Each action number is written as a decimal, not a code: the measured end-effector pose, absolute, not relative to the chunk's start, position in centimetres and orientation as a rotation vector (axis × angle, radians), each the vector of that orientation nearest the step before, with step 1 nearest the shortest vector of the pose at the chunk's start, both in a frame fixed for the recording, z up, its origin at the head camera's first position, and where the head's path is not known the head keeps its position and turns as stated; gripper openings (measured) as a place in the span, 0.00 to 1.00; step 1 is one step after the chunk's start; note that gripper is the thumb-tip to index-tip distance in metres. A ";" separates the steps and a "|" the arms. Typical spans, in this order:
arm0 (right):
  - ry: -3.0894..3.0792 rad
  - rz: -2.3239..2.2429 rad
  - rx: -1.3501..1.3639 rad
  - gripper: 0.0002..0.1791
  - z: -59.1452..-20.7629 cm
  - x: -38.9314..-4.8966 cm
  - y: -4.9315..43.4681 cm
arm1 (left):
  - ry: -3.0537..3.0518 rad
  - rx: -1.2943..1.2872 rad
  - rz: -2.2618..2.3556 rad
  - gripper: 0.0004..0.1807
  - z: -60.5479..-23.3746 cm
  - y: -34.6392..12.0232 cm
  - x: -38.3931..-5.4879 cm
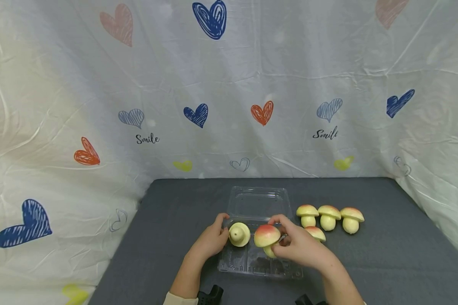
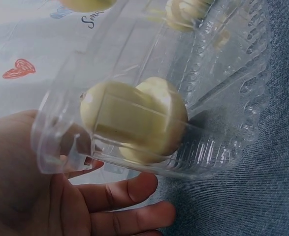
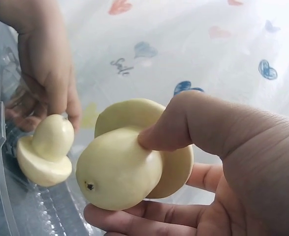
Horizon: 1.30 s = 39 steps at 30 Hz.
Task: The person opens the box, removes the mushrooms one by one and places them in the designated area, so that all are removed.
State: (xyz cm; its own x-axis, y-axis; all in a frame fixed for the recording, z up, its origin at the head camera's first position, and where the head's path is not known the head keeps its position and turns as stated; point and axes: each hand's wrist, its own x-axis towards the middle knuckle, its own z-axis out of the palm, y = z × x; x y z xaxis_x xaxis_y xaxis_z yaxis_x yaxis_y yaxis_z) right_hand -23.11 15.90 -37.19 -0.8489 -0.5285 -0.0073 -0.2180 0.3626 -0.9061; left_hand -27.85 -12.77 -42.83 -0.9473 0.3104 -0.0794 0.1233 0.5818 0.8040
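Two mushroom-shaped pieces with pale yellow stems and red-tinged caps are at the hands. My right hand (image 1: 303,243) pinches one toy mushroom (image 1: 266,235) by its stem, above a clear plastic box (image 1: 234,267). In the right wrist view the thumb presses the stem of this mushroom (image 3: 119,169), with fingers beneath. My left hand (image 1: 210,241) holds the box's left edge; in the left wrist view several fingers (image 2: 129,194) lie loosely outside its wall. Another mushroom (image 1: 239,234) sits stem up inside the box, beside the left thumb.
The box's lid (image 1: 258,201) lies folded back behind it. Right of the box, three mushrooms (image 1: 329,218) stand in a row, with another mushroom (image 1: 315,232) in front, partly hidden by my right hand. A dark grey cloth (image 1: 175,220) covers the table; a heart-printed curtain (image 1: 229,84) hangs behind.
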 end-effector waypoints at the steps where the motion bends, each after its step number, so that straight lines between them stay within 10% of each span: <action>1: 2.324 -1.484 -0.664 0.27 -37.2 -23.1 15.9 | 2.602 0.360 1.295 0.23 -42.8 -12.8 -27.9; 39: 2.307 -1.506 -0.600 0.28 -36.9 -23.3 19.1 | 2.614 0.359 1.284 0.23 -43.0 -12.7 -27.9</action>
